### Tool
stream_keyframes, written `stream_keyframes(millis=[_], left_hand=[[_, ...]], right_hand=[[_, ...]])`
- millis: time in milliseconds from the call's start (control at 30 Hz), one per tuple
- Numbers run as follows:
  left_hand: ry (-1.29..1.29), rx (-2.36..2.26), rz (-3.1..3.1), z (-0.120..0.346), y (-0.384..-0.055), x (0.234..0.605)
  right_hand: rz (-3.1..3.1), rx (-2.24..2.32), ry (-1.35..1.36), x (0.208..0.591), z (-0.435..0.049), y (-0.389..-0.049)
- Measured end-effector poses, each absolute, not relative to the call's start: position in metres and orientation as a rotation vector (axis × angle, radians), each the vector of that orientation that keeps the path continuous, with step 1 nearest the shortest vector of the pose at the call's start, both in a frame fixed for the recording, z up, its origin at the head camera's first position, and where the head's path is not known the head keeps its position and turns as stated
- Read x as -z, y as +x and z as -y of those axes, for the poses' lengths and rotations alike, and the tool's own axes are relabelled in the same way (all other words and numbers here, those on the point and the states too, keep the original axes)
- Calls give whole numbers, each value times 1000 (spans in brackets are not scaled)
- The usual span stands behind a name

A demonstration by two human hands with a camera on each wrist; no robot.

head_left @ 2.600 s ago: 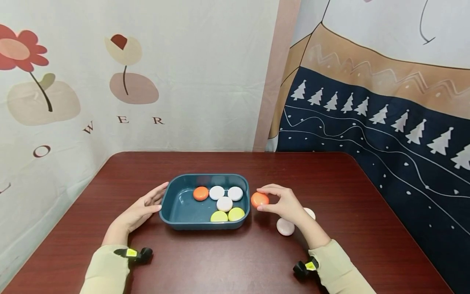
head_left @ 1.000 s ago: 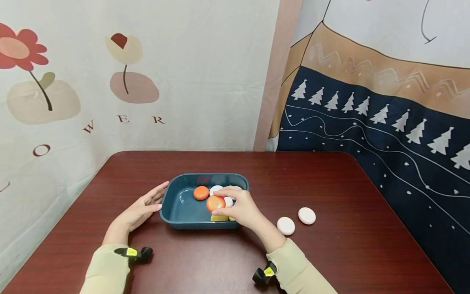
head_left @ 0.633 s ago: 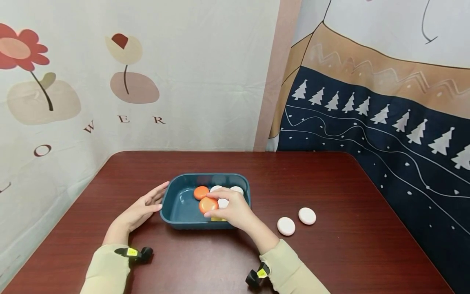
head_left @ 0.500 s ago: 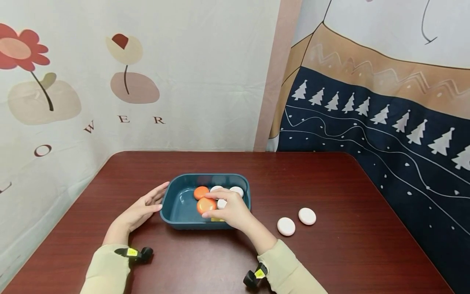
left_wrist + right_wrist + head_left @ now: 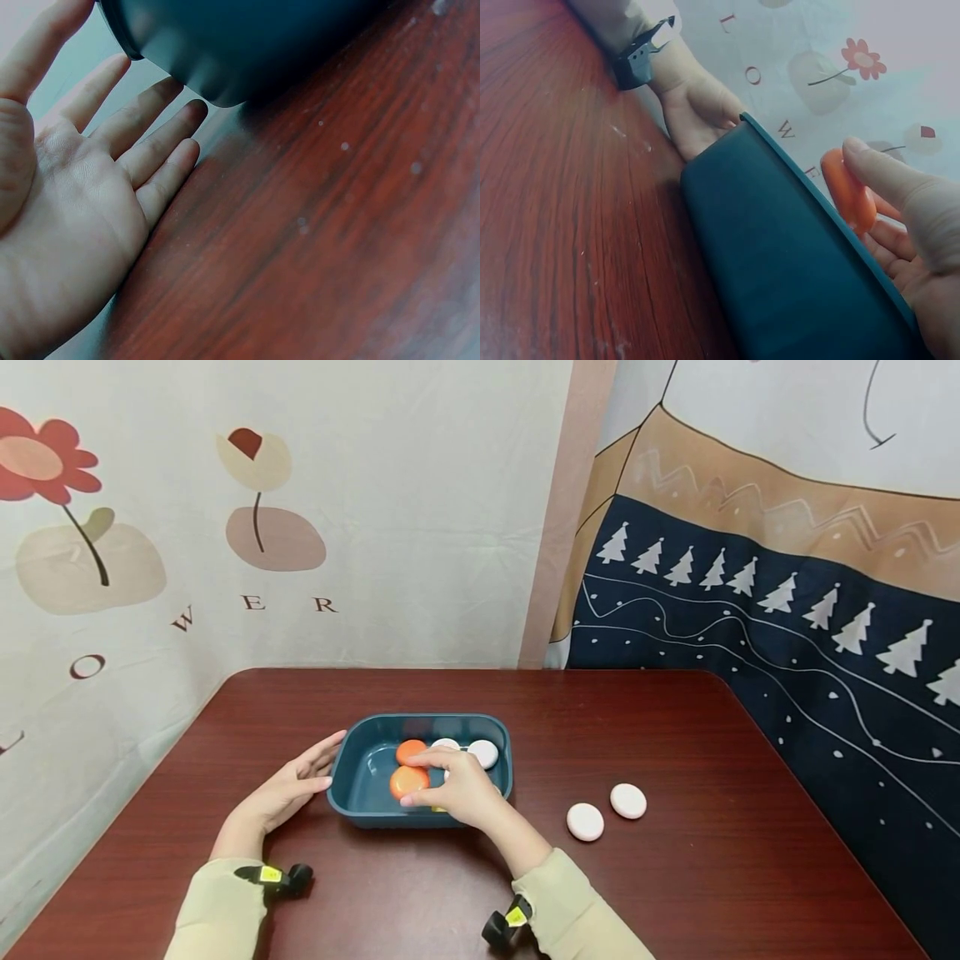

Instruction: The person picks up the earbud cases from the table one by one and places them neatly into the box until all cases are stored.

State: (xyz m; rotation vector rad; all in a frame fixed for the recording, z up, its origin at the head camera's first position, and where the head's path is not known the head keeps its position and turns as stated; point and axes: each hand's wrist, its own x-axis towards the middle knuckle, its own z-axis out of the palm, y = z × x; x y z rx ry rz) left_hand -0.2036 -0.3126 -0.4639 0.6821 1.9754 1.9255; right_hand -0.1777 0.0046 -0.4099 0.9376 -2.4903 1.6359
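Note:
Between thumb and fingers, my right hand [image 5: 461, 787] pinches a glossy orange disc [image 5: 409, 783] [image 5: 846, 189] over the left-centre of a dark teal rectangular tub [image 5: 412, 820]. In the right wrist view that disc is tilted on edge, above the tub's rim. Another orange disc [image 5: 410, 751] lies in the tub just behind it. White discs [image 5: 483, 753] sit toward the tub's right, and a sliver of yellow shows under my right hand, which hides the rest. My left hand [image 5: 281, 793] [image 5: 90, 187] rests against the tub's left end, its fingers extended and touching the wall.
Two white discs, one nearer [image 5: 585, 822] and one farther [image 5: 628, 801], lie on the reddish-brown table [image 5: 720, 877] right of the tub. Behind the table hang a pale flower-print curtain [image 5: 420, 510] and a navy tree-print cloth [image 5: 750, 610].
My right hand has carried the orange disc from right of the tub, over its right wall, and leftward above the inside, next to the other orange disc. My left hand stays put.

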Motion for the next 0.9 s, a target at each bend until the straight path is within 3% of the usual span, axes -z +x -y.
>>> stream_keyframes(millis=[900], left_hand=[[691, -1934, -1963, 312, -204, 465]], right_hand=[[2657, -1715, 900, 411, -4, -183]])
